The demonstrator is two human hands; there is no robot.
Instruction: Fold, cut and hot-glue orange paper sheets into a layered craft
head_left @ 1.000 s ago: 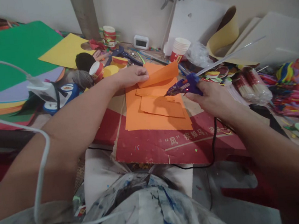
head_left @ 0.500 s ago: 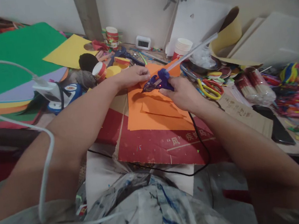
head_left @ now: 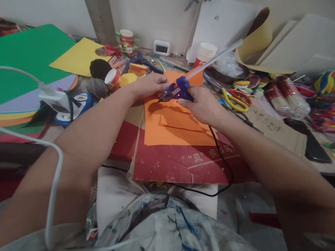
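Note:
My right hand (head_left: 202, 102) is closed around the handle of a blue hot glue gun (head_left: 174, 92). A long clear glue stick (head_left: 214, 58) juts from its back end, and a small red light shows on its side. The nozzle points left, over an orange sheet (head_left: 156, 132) lying on red cardboard. A smaller orange piece (head_left: 181, 120) rests on that sheet below the gun. My left hand (head_left: 152, 84) is beside the nozzle, its fingers pinched at the upper part of the orange paper. Whatever sits between those fingertips is too small to make out.
Red cardboard (head_left: 165, 163) lies under the sheet, with a black cord across it. Yellow-handled scissors (head_left: 234, 100), a black phone (head_left: 307, 140) and bagged sticks (head_left: 287, 99) are on the right. Paper cups (head_left: 206, 51) stand behind; coloured sheets (head_left: 28, 56) and a white cable (head_left: 56, 169) are left.
The glue gun has shifted very slightly left and its nozzle sits a little lower. My left hand keeps nearly the same place and pinch.

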